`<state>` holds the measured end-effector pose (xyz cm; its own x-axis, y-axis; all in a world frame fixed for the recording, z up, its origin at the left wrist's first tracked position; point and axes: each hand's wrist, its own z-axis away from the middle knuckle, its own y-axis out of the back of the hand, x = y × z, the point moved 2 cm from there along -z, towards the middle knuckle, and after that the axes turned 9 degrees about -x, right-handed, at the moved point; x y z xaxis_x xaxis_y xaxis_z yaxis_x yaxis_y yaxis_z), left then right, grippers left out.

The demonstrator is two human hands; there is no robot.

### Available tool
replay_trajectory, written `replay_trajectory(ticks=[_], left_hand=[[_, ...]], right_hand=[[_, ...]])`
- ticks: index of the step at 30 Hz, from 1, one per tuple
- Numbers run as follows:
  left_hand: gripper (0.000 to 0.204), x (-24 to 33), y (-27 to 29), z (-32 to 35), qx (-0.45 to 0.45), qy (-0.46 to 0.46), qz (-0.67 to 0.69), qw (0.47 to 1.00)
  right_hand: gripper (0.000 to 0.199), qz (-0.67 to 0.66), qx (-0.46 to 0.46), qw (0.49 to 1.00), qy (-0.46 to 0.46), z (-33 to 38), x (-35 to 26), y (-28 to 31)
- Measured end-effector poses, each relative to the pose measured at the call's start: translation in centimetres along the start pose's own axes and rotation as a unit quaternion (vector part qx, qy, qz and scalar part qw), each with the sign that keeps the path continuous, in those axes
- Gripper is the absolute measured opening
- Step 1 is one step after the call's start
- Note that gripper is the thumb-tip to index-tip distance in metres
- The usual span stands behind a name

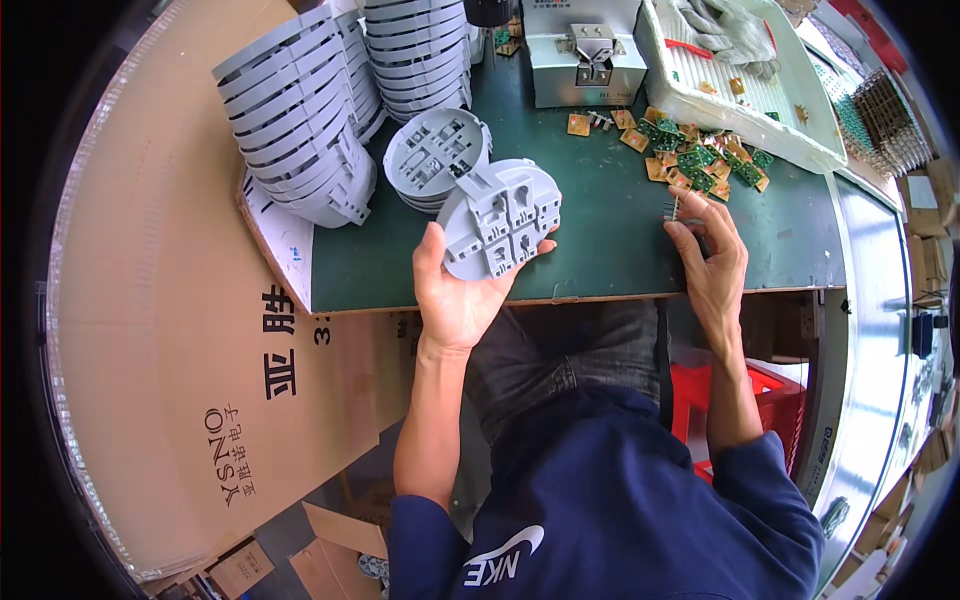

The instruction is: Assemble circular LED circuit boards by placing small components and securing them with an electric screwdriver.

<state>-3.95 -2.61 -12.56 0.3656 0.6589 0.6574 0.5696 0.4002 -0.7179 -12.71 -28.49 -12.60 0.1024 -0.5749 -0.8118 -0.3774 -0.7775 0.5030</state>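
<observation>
My left hand (455,305) grips a round grey plastic housing (512,222) by its lower edge, tilted, with its moulded slots and recesses facing up. Above the green table's front edge, my right hand (718,262) pinches a small circuit board (673,208) with metal pins between thumb and fingers. That board is seen nearly edge-on. A heap of small green and tan circuit boards (705,158) lies just beyond my right fingertips. Beside the held housing, another round grey housing (432,152) tops a short stack on the table.
Tall stacks of grey housings (290,110) rise at the left and far left-centre (418,55). A metal bench machine (587,68) stands at the back. Right of it is a white foam tray (745,125) holding a glove (722,28). A large cardboard sheet (170,300) borders the left.
</observation>
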Motion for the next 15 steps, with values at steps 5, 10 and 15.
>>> replay_trajectory(ticks=[5, 10, 15], left_hand=[[0.075, -0.2, -0.8, -1.4, -0.002, 0.071, -0.413, 0.908], [0.075, -2.1, -3.0, -2.9, -0.021, -0.023, -0.808, 0.588], [0.072, -2.5, -4.5, -3.0, -0.013, -0.111, -0.805, 0.583]], right_hand=[[0.043, -0.056, -0.018, 0.998, 0.011, -0.3, -1.0, 0.5], [0.038, -0.307, -0.118, 0.944, -0.025, -1.1, -2.5, -0.1], [0.041, -0.367, -0.146, 0.917, -0.052, -1.0, -2.1, -0.3]])
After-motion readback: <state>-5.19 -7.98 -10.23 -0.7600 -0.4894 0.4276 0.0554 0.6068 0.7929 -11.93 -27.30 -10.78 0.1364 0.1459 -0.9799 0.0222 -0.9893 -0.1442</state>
